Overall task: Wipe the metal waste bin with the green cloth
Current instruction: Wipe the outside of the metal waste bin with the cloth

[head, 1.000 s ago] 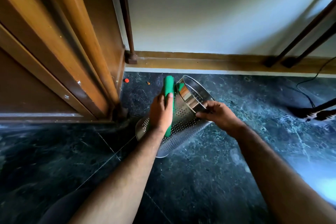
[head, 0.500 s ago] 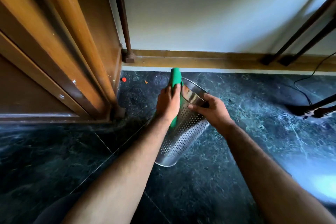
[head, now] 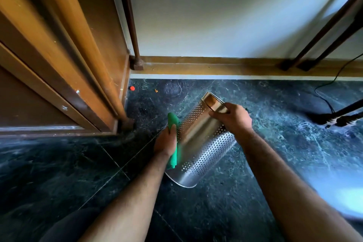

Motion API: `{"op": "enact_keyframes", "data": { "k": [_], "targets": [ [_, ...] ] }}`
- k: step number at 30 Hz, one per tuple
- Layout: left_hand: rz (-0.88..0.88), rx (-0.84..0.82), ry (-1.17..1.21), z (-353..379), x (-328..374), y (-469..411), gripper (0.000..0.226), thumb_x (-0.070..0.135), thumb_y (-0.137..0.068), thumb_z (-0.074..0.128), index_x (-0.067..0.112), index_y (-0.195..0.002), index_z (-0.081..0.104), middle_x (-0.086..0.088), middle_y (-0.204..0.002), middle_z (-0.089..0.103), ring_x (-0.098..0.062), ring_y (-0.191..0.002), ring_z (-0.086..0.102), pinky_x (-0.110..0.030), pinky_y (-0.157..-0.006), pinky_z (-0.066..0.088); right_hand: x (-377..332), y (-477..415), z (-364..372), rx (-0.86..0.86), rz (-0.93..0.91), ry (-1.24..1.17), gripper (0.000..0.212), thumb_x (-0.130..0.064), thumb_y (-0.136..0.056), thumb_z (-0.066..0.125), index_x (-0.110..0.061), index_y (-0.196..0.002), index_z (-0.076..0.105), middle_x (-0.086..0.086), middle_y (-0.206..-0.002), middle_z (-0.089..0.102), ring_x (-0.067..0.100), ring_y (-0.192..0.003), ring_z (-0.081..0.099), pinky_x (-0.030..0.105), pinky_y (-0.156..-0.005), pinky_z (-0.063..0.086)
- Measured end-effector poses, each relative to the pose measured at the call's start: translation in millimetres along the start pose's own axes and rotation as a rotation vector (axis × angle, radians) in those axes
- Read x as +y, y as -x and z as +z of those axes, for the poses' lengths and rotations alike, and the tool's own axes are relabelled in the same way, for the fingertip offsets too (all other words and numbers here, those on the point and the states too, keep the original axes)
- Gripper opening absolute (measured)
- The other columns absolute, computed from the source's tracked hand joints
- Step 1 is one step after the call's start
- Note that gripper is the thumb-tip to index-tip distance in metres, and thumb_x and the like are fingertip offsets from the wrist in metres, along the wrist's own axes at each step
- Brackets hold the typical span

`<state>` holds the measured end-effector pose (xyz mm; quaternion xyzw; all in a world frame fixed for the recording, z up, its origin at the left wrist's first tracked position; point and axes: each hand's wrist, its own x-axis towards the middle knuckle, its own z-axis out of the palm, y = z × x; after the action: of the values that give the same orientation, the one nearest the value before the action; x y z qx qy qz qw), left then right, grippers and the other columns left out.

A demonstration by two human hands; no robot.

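Head view, bin: the metal bin [head: 202,143] is tipped on its side on the dark floor [head: 275,163], mouth turned away towards the wall, solid base nearest the camera; it is judged to be laid over like this so the perforated wall can be reached along its length.
Head view, right hand: the right hand [head: 234,119] is closed over the rim at the far end, fingers hooked across the lip; the bin is steadied, and probably kept from rolling, by this hold.
Head view, left hand: the left hand [head: 167,140] is wrapped around the folded cloth [head: 173,147], which is pressed flat against the bin's left flank, green ends showing above and below the fist.
Head view, step: a wiping stroke along the side is judged to be under way; the underside against the floor looks not yet reached, though this cannot be confirmed.
Head view, surroundings: a wooden door frame [head: 82,65] stands close on the left, a skirting board [head: 216,66] runs behind, dark furniture legs [head: 322,35] and a cable [head: 324,94] lie to the right.
Head view, obstructions: a small red scrap [head: 132,88] lies near the door corner, well apart from the bin; nothing is seen blocking the stroke.
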<state>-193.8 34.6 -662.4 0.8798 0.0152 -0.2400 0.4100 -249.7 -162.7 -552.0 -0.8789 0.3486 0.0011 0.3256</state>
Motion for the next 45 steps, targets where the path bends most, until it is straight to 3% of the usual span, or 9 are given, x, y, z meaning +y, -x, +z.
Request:
{"op": "enact_keyframes", "data": {
  "k": [5,12,15,18,21,28,35,40,45],
  "targets": [
    [-0.121,-0.086,0.178,-14,38,-32,0.077,0.070,-0.092,0.025,0.014,-0.128,0.063,-0.020,-0.128,0.067,-0.035,-0.115,0.064,-0.037,-0.100,0.049,8,-2,8,-0.095,-0.117,-0.131,0.080,-0.084,-0.041,0.072,-0.038,-0.106,0.069,-0.006,-0.089,0.078,0.020,-0.087,0.074,0.048,-0.086,0.059],
    [0.260,0.138,0.243,-29,111,-9,0.041,0.053,-0.094,0.050,0.019,-0.109,0.068,-0.001,-0.090,0.068,-0.018,-0.078,0.065,-0.029,-0.066,0.051,-3,7,12,-0.016,-0.284,-0.042,0.045,-0.061,-0.066,0.079,-0.024,-0.090,0.071,-0.001,-0.085,0.078,0.022,-0.084,0.072,0.048,-0.086,0.055],
    [0.330,0.248,0.235,-22,87,-4,0.041,0.045,-0.088,0.054,0.012,-0.109,0.068,-0.014,-0.105,0.068,-0.029,-0.096,0.066,-0.040,-0.081,0.053,1,10,13,0.021,-0.350,-0.037,0.033,-0.054,-0.069,0.082,-0.031,-0.069,0.058,-0.009,-0.067,0.068,0.018,-0.069,0.065,0.046,-0.080,0.054],
    [0.165,0.236,0.485,-35,69,3,0.040,0.046,-0.084,0.053,0.015,-0.107,0.065,-0.010,-0.098,0.069,-0.030,-0.091,0.065,-0.040,-0.080,0.053,0,10,16,0.058,-0.439,-0.006,0.043,-0.053,-0.068,0.082,-0.031,-0.061,0.045,-0.013,-0.056,0.052,0.015,-0.061,0.054,0.046,-0.075,0.049],
    [-0.053,0.237,0.818,-50,52,3,0.019,0.033,-0.087,0.058,0.018,-0.094,0.066,0.000,-0.085,0.064,-0.021,-0.082,0.059,-0.032,-0.074,0.047,-3,7,26,0.067,-0.494,0.112,0.038,-0.061,-0.069,0.074,-0.031,-0.065,0.050,-0.010,-0.061,0.061,0.019,-0.069,0.065,0.044,-0.084,0.046],
    [-0.189,0.241,0.931,-61,23,-3,0.033,0.051,-0.066,0.063,0.026,-0.087,0.072,-0.013,-0.101,0.073,-0.029,-0.091,0.064,-0.043,-0.079,0.047,3,18,40,0.067,-0.651,0.365,0.030,-0.052,-0.074,0.076,-0.033,-0.097,0.073,-0.007,-0.082,0.075,0.016,-0.089,0.069,0.046,-0.096,0.037],
    [-0.126,0.248,0.881,-54,21,2,0.021,0.054,-0.069,0.058,0.038,-0.079,0.068,-0.018,-0.109,0.071,-0.041,-0.105,0.066,-0.057,-0.095,0.051,6,33,43,0.042,-0.679,0.389,0.036,-0.041,-0.065,0.087,-0.037,-0.100,0.076,-0.007,-0.089,0.079,0.018,-0.086,0.072,0.051,-0.091,0.047],
    [-0.055,0.278,0.881,-63,52,26,0.010,0.029,-0.094,0.053,0.024,-0.089,0.059,0.003,-0.085,0.059,-0.015,-0.079,0.055,-0.030,-0.070,0.043,10,38,49,0.032,-0.696,0.420,0.024,-0.041,-0.065,0.086,-0.030,-0.081,0.073,-0.009,-0.082,0.076,0.018,-0.086,0.071,0.051,-0.089,0.047],
    [-0.036,0.277,0.915,-62,55,31,0.011,0.033,-0.090,0.054,0.024,-0.091,0.060,-0.001,-0.089,0.062,-0.020,-0.084,0.056,-0.033,-0.075,0.044,12,41,51,0.032,-0.698,0.398,0.021,-0.042,-0.068,0.084,-0.029,-0.079,0.072,-0.008,-0.080,0.074,0.021,-0.085,0.070,0.050,-0.090,0.047]
  ]
}}
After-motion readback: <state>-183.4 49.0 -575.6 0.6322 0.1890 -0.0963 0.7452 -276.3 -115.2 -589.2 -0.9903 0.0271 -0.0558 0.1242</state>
